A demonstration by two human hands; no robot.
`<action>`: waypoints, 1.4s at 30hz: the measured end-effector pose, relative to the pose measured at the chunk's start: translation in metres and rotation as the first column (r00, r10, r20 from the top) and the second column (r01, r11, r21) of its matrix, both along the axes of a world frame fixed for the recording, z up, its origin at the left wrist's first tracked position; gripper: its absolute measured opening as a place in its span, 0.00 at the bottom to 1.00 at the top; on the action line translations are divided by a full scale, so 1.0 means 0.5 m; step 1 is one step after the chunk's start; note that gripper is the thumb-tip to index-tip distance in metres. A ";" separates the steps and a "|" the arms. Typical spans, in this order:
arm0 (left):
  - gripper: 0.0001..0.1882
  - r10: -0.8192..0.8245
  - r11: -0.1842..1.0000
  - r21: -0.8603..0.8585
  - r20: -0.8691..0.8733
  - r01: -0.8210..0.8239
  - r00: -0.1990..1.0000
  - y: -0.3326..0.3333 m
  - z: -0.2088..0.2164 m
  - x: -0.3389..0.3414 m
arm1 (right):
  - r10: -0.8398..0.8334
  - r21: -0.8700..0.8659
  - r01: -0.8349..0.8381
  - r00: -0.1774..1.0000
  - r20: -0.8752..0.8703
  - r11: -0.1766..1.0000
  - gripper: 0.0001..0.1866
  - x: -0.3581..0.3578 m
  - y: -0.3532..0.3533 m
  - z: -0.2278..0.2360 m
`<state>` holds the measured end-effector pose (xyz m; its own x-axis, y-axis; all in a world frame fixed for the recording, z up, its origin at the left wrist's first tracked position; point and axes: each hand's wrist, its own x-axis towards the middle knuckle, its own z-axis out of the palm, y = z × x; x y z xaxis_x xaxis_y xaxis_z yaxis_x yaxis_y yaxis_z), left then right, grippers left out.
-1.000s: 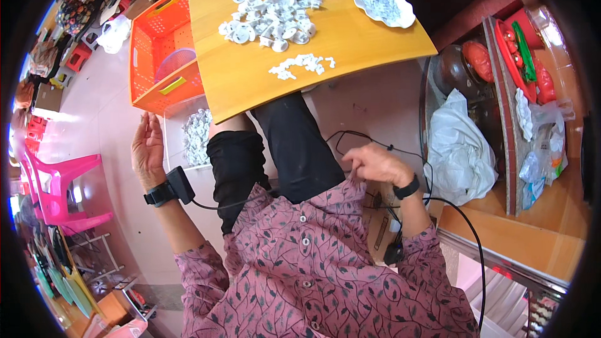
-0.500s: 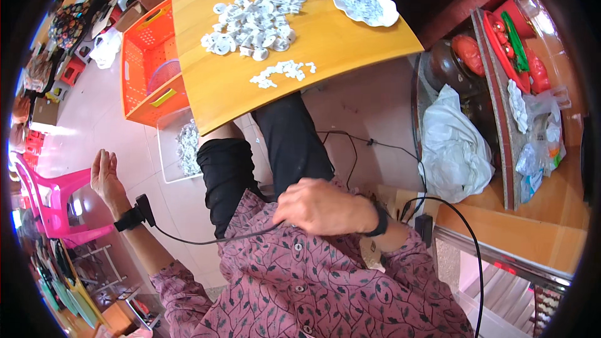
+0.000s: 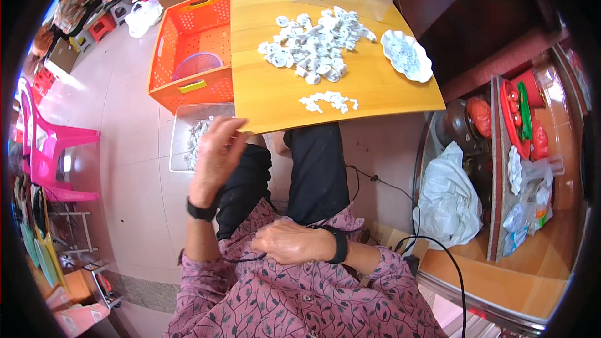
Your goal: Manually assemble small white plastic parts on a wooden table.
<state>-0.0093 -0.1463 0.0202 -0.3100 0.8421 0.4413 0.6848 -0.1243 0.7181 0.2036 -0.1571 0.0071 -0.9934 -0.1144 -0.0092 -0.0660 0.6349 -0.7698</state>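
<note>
My left hand [image 3: 215,158] is raised near the table's front left corner, over my knee. Its fingers are loosely bent, the thumb stands apart, and nothing shows in it. My right hand [image 3: 287,242] rests closed at my waist, its fingers around a thin black cable [image 3: 241,258] that runs out to the left. Both wrists wear black bands. On the yellow table [image 3: 263,103] lies a heap of white plastic parts [image 3: 319,47], with a smaller cluster of tiny white pieces [image 3: 330,101] nearer the edge. To the right, a scalloped white dish [image 3: 407,56] holds small pale pieces.
An orange crate [image 3: 194,40] stands left of the table, with a clear bin of white parts [image 3: 184,144] below. A pink chair [image 3: 56,144] is farther left. At right are a white sack [image 3: 447,203] and shelves. A black cord [image 3: 460,275] loops beside my right arm.
My left hand has swung in from the far left toward the table corner. My right hand has shifted slightly left and down, still on the cable. The view has tilted, so the table appears farther right.
</note>
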 end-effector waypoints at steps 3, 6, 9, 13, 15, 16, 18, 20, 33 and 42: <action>0.10 -0.088 0.995 0.054 -0.023 0.089 0.996 0.029 -0.027 0.037 | -0.161 -0.026 0.160 0.986 -0.040 0.987 0.09 0.026 0.053 0.016; 0.09 -0.114 0.993 -0.010 0.143 0.117 0.983 0.036 -0.029 0.073 | -0.339 0.140 0.378 0.910 -0.238 0.915 0.07 0.056 0.144 0.045; 0.08 -0.105 0.991 -0.044 0.362 0.130 0.926 0.043 -0.047 0.093 | -0.663 0.169 0.734 0.671 -0.333 0.658 0.06 0.081 0.222 0.056; 0.09 -0.111 0.985 -0.033 0.636 0.171 0.764 0.066 -0.105 0.117 | -0.813 0.193 0.927 0.375 -0.446 0.322 0.06 0.129 0.316 0.005; 0.09 -0.106 0.983 -0.045 0.653 0.178 0.750 0.071 -0.116 0.121 | -0.786 0.209 0.930 0.367 -0.498 0.303 0.07 0.134 0.336 -0.013; 0.09 -0.122 0.977 -0.057 0.644 0.207 0.755 0.073 -0.123 0.122 | -0.782 0.221 0.935 0.352 -0.515 0.276 0.07 0.138 0.342 -0.021; 0.09 -0.132 0.969 -0.072 0.659 0.237 0.740 0.075 -0.126 0.125 | -0.776 0.231 0.938 0.344 -0.529 0.258 0.07 0.131 0.348 -0.024; 0.09 -0.123 0.967 -0.076 0.700 0.244 0.703 0.080 -0.118 0.131 | -0.773 0.209 0.945 0.326 -0.544 0.251 0.07 0.121 0.354 -0.023; 0.11 -0.135 0.954 -0.081 0.743 0.288 0.655 0.099 -0.093 0.126 | -0.652 0.333 0.866 0.501 -0.570 0.374 0.10 0.022 0.334 -0.017; 0.11 -0.134 0.952 -0.061 0.798 0.300 0.588 0.134 -0.060 0.114 | -0.640 0.403 0.821 0.569 -0.517 0.404 0.15 0.026 0.312 -0.008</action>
